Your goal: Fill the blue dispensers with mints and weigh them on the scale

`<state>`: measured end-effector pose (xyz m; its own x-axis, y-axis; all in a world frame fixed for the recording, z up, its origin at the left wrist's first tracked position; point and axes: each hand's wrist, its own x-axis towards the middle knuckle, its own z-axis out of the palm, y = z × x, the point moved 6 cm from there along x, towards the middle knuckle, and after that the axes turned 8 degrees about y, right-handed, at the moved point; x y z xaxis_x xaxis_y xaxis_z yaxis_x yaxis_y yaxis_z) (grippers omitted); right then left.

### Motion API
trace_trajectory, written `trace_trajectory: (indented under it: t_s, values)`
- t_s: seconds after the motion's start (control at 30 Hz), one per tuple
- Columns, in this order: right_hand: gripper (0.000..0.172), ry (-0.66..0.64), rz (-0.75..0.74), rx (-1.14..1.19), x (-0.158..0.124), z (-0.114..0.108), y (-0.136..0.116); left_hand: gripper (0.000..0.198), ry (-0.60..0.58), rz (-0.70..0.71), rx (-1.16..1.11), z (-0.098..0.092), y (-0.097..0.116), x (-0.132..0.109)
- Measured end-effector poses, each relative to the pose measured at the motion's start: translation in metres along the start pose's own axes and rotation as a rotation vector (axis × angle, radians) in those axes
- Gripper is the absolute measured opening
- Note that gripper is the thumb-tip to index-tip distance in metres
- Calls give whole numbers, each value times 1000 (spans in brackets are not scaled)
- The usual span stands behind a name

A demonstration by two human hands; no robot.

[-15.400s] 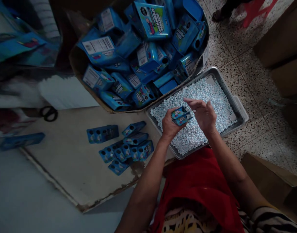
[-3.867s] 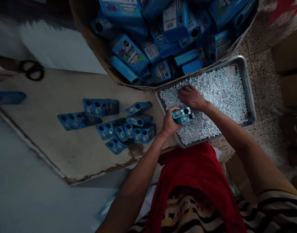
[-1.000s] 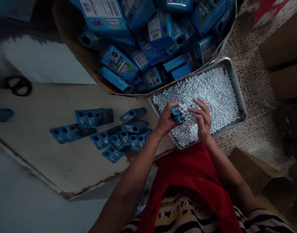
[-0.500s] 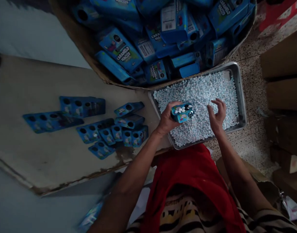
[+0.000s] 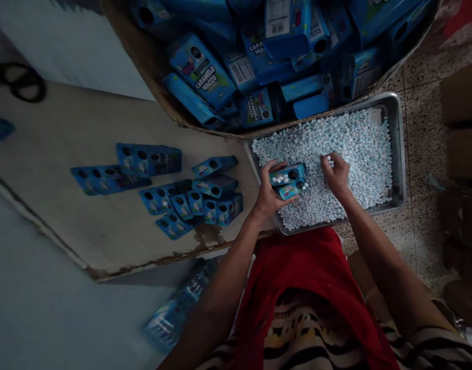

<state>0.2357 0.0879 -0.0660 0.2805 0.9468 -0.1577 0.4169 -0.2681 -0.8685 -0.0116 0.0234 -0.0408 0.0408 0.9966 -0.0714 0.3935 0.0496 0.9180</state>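
My left hand (image 5: 267, 192) is closed around two small blue candy boxes (image 5: 290, 191), held side by side above the left part of a metal tray (image 5: 400, 154). White candies lie on the box faces, by their round dark holes. Inside the tray spreads a thick layer of small white and pale blue candies (image 5: 355, 154). To the right of the boxes, my right hand (image 5: 336, 172) has its fingers drawn together over the layer, with a few white candies showing at the fingertips.
Beyond the tray stands a large cardboard carton (image 5: 143, 72) full of blue candy boxes (image 5: 207, 72). Several more blue boxes (image 5: 151, 159) stand in groups on the worn table (image 5: 105, 231) at left. Black-handled scissors (image 5: 22, 82) lie farther left. Brown cartons (image 5: 463, 149) are stacked at right.
My right hand has gone from spread fingers to a closed grasp with candies at the tips. White candies now sit by the lower box's hole. The view has shifted slightly.
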Motion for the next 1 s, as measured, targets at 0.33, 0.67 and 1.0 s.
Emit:
trace_trajectory:
  t_s: [0.33,0.67,1.0]
  values:
    - [53,-185,172,814,-12,6,-99,91,57,32,67,19,14,6]
    - [64,-168,-35,687,-17,16,-141,103,-41,33,-46,11,23,18]
    - [59,101,269,698,0,8,-42,48,-37,-124,-98,9,25,32]
